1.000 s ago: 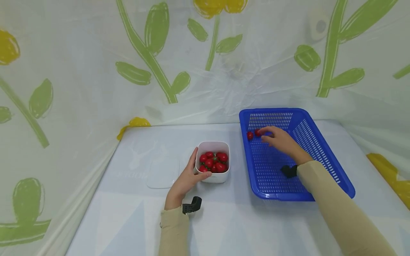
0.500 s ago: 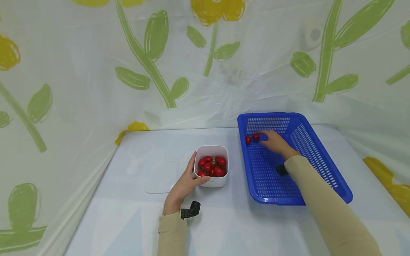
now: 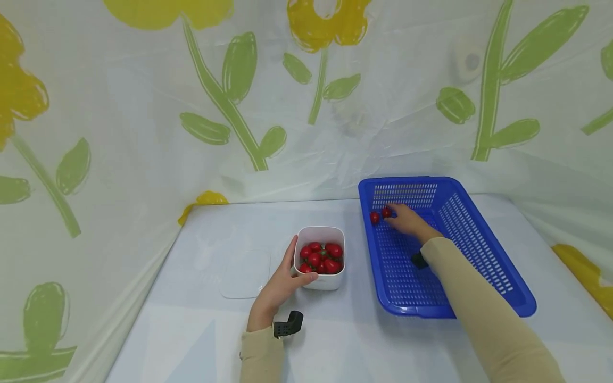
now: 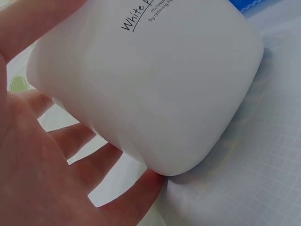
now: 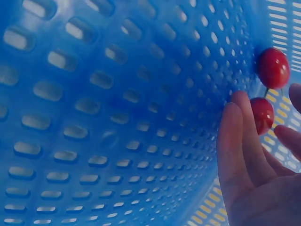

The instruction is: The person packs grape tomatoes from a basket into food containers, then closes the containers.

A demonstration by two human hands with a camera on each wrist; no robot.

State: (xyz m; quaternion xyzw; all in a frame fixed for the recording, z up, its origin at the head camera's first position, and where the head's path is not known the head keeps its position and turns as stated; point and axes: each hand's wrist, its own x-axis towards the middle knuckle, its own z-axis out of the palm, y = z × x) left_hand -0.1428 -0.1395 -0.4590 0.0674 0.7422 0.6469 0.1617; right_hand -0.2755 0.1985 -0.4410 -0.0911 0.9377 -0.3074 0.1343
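Note:
My left hand (image 3: 280,290) holds a white square container (image 3: 322,284), thumb at its front rim and fingers along its left side. Several small red tomatoes (image 3: 314,259) with bits of green stem fill its lower part. In the left wrist view, the container's wall (image 4: 160,89) shows printed lettering. Reaching into the blue basket (image 3: 392,309), my right hand (image 3: 407,221) has its fingers spread about a cherry tomato (image 5: 262,115) in the far left corner. A second cherry tomato (image 5: 273,68) lies close by. Whether the fingertips press on the nearer one is hard to tell.
A translucent flat lid (image 3: 245,274) lies on the white tablecloth (image 3: 345,346), left of the container. The basket has high slotted walls. Behind the table hangs a white curtain (image 3: 392,133) with a flower print.
My right hand has lowered and its fingers have come down around the right-hand tomato in the basket. The left hand stays on the container. The head view has tilted slightly upward.

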